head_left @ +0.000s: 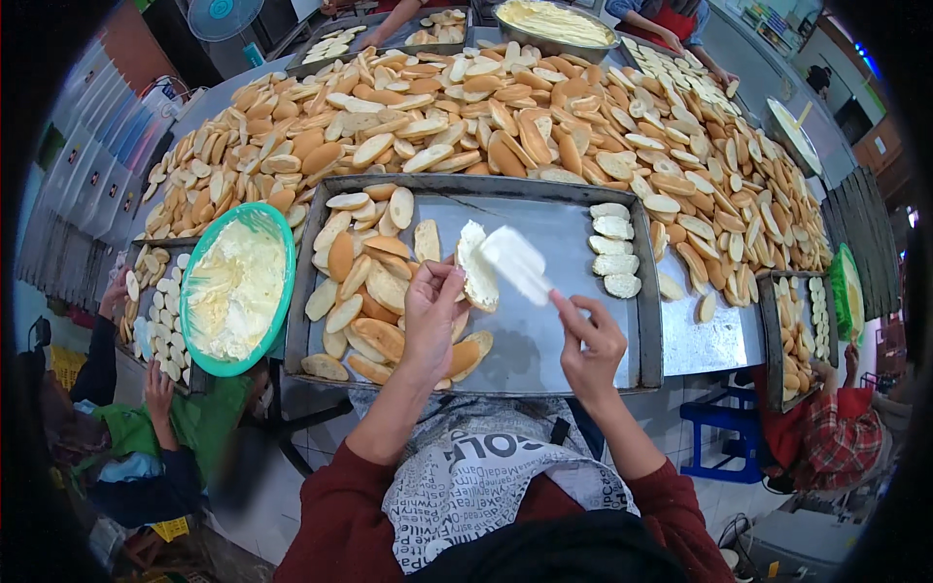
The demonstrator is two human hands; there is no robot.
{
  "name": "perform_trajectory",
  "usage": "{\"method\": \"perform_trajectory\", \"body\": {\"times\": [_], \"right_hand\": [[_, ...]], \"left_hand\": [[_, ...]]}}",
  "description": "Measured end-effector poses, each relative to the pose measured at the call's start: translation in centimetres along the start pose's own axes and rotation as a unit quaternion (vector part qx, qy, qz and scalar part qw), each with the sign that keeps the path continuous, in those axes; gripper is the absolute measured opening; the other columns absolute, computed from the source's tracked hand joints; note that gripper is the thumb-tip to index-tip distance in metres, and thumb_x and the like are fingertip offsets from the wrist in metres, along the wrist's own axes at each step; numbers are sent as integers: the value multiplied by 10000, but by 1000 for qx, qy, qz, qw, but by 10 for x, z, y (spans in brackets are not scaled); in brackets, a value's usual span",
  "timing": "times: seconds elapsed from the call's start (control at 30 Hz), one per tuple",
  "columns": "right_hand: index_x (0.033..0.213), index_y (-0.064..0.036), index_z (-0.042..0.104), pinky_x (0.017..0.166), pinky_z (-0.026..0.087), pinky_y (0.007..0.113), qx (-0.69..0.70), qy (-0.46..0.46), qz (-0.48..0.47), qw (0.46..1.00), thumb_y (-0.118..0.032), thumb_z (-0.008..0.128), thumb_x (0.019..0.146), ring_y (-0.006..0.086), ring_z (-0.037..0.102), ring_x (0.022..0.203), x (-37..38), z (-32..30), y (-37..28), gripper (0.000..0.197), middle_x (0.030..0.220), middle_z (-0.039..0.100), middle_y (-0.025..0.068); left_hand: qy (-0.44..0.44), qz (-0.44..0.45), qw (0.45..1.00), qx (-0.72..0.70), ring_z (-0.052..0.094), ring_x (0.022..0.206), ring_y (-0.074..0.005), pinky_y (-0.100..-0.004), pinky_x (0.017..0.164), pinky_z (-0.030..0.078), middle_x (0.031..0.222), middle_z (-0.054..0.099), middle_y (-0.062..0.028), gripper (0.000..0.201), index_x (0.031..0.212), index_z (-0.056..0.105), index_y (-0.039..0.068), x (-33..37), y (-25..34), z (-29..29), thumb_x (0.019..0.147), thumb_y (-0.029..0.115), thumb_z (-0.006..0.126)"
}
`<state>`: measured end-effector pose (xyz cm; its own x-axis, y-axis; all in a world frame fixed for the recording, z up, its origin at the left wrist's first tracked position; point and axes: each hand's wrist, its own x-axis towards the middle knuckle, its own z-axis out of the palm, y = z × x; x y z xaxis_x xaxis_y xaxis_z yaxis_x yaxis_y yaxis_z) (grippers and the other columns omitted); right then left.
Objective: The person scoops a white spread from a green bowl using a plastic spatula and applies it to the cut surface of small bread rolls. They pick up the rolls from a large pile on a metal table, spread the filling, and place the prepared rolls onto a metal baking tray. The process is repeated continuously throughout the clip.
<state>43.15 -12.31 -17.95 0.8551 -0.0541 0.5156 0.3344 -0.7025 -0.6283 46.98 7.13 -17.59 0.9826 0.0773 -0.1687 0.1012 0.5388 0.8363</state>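
Observation:
My left hand (434, 309) grips an oval slice of bread (476, 267) whose upturned face carries white cream. Against that face lies the pale, flat blade of a spreading spatula (517, 260), a little smeared by motion; its handle end is inside my right hand (588, 345). Both hands are above a metal baking tray (544, 364). Plain bread slices (369, 291) are heaped in the tray's left part, beside my left hand. Along its right side, several cream-topped slices (612, 245) lie in a column.
A green basin of cream (292, 257) stands left of the tray. Beyond it spreads a large bread pile (466, 117). Co-workers' hands (158, 389) work at trays on the left, right and far side. A metal bowl of cream (556, 21) stands at the back; a blue stool (721, 437) is at lower right.

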Motion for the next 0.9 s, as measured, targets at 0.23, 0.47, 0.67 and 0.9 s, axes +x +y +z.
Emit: {"method": "perform_trajectory", "body": {"times": [0.23, 0.47, 0.67, 0.9], "right_hand": [[1073, -230, 694, 560, 407, 296, -22, -70, -41, 997, 72, 611, 584, 190, 543, 595, -37, -25, 1, 581, 862, 637, 37], [1058, -222, 703, 541, 416, 312, -46, -70, -69, 994, 72, 604, 572, 202, 556, 593, -35, -24, -1, 576, 831, 644, 46], [1094, -141, 683, 549, 406, 237, 157, -61, 116, 979, 86, 583, 763, 123, 559, 639, -18, -36, -5, 414, 815, 638, 86], [1068, -148, 695, 539, 415, 232, 79, -127, 63, 987, 84, 607, 744, 135, 564, 631, -14, -46, -14, 408, 809, 639, 79]], "left_hand": [[41, 27, 999, -16, 577, 803, -70, -253, 692, 536, 907, 576, -18, 59, 888, 499, 81, 8, -2, -9, 914, 99, 550], [9, -13, 999, -47, 595, 816, -88, -256, 715, 524, 929, 563, -1, 39, 933, 488, 99, 7, -3, 0, 932, 115, 524], [-9, 7, 999, -42, 592, 813, -86, -254, 714, 518, 923, 558, 2, 44, 929, 483, 97, 5, 4, -3, 932, 113, 524], [-18, 24, 999, -18, 580, 825, -76, -244, 714, 512, 909, 557, 1, 60, 914, 488, 94, 3, 7, 6, 923, 111, 545]]}}
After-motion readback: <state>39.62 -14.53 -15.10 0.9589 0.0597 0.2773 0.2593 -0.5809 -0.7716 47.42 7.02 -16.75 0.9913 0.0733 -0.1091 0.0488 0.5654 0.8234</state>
